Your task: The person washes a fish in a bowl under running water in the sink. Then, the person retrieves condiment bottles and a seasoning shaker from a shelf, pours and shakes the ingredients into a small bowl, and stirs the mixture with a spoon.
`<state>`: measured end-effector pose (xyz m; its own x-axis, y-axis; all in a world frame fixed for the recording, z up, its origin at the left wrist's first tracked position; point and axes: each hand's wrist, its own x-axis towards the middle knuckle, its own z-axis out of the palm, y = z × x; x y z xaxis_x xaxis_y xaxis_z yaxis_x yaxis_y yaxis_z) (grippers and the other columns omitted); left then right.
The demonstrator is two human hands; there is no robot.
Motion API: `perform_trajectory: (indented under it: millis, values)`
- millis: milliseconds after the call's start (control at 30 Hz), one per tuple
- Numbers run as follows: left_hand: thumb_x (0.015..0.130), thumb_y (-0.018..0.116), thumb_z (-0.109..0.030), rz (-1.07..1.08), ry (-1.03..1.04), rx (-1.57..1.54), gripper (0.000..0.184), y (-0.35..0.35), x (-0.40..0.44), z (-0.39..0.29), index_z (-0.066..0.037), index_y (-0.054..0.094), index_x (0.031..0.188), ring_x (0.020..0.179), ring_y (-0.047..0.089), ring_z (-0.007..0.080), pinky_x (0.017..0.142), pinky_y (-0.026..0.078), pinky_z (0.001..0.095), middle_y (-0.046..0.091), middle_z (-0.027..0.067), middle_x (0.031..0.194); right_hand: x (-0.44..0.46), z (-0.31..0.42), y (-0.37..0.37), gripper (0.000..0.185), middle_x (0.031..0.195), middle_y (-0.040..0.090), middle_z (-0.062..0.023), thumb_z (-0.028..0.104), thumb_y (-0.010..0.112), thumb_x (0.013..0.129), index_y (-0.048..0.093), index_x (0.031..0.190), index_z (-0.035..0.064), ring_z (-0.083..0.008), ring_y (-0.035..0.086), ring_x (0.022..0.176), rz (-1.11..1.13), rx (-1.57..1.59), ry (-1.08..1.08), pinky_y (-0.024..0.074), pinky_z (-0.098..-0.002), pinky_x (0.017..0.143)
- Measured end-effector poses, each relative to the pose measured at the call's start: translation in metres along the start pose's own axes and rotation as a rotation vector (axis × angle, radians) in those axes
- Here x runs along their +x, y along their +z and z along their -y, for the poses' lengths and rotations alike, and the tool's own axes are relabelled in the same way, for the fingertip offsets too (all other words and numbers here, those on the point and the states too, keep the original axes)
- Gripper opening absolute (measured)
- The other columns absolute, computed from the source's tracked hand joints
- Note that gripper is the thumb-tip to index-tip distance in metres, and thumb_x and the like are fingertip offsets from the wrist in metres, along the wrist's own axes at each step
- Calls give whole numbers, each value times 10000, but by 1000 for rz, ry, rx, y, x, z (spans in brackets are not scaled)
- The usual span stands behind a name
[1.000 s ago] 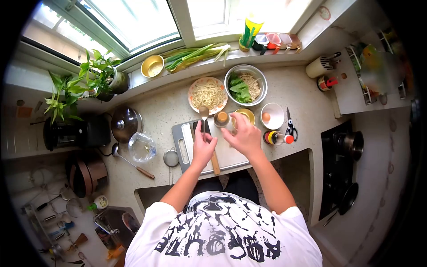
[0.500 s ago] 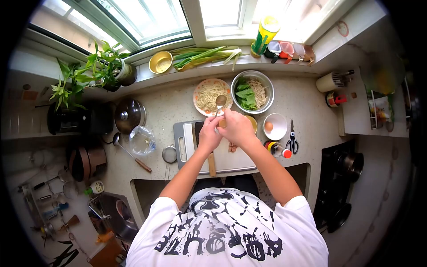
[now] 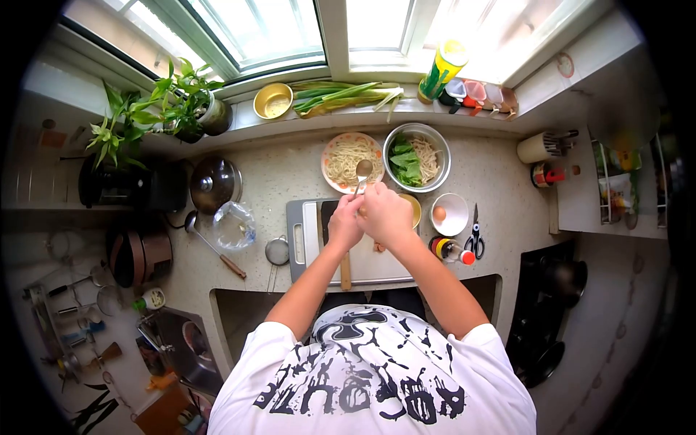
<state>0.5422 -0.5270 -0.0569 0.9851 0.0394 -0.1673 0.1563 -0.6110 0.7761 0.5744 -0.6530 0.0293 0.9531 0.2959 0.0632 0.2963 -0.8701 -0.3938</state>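
Observation:
My left hand [image 3: 345,223] is closed round the handle of a metal spoon [image 3: 364,170], whose bowl points away over the plate of noodles [image 3: 351,161]. Pressed against it, my right hand [image 3: 386,215] is closed too, and what its fingers hold is hidden. Both hands are above a cutting board [image 3: 388,268]. On that board lies a knife with a wooden handle [image 3: 345,272], its blade partly covered by my left hand. Small brownish pieces [image 3: 379,247] sit by my right wrist. A yellow bowl [image 3: 415,206] shows partly behind my right hand.
A metal bowl [image 3: 446,172] of greens and pale shreds stands beyond. To the right are a white bowl [image 3: 458,215] with an egg, a red-capped bottle [image 3: 452,251] and scissors [image 3: 475,235]. A strainer [image 3: 277,251], ladle [image 3: 217,246] and plastic bag [image 3: 233,225] lie left.
The whole view has shifted slightly. My hands have drawn closer together and my right hand has turned a little over the left; the spoon still points over the noodles.

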Motion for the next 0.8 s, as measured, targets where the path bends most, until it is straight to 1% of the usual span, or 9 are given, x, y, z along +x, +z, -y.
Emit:
perform_trajectory:
  millis: [100,200,300,400,433,533,667,700,800]
  values:
    - [836,741,-261,37,-33,-93,427,-5,1,-7,-264,713,1262,1072,673,302,910,544,398,637,77,1270,-17,9,-4,233,841,599,-83,220,775,728,621,837,84,-286,640,729,-157,43,-243,499,-419,647]
    - [832,774,-276,50,-36,-128,439,-13,-1,-15,-254,715,1266,1069,672,290,915,541,389,640,91,1236,-39,18,-15,205,820,585,-74,196,771,750,605,804,88,-282,603,698,-166,179,-284,459,-400,654]
    - [823,818,-315,55,-41,-113,468,-13,-1,-22,-262,713,1275,1066,672,293,917,543,393,631,104,1229,-56,5,-21,196,800,573,-73,165,773,778,601,804,74,-256,589,661,-290,324,-160,460,-384,617]
    - [799,863,-372,34,-19,-79,515,-9,0,-16,-252,715,1277,1125,647,306,942,540,405,616,128,1241,-76,-18,-4,175,786,567,-77,120,768,806,610,834,50,-220,579,626,-190,511,77,461,-352,572]
    - [798,864,-368,1,4,-48,506,-9,-1,-17,-245,721,1268,1135,641,305,947,540,407,616,133,1236,-81,-24,-4,175,843,621,-98,163,758,829,634,880,50,-266,645,702,-136,529,156,521,-383,637]
    - [788,878,-344,-44,73,1,486,-14,-2,-19,-212,738,1234,1155,627,293,955,541,404,619,135,1219,-94,-33,1,146,863,637,-98,139,743,839,638,886,49,-261,661,716,-137,536,220,526,-378,641]
    - [758,906,-304,-17,77,-129,485,-14,4,-3,-157,753,1194,1122,638,267,957,543,381,629,126,1193,-105,-42,12,125,891,660,-100,126,732,855,650,908,47,-250,679,739,-151,586,291,533,-371,652]
    - [735,922,-266,-83,157,-155,480,-11,5,-6,-137,755,1166,981,693,282,873,578,375,654,125,1127,-108,-44,14,124,897,664,-100,125,730,858,654,915,46,-249,683,745,-141,588,294,536,-369,656]
    - [733,924,-262,-93,163,-126,478,-11,3,-9,-136,758,1163,959,699,278,854,584,360,655,127,1122,-108,-46,16,120,900,668,-103,120,726,864,662,931,43,-246,687,753,-103,578,292,542,-365,667]
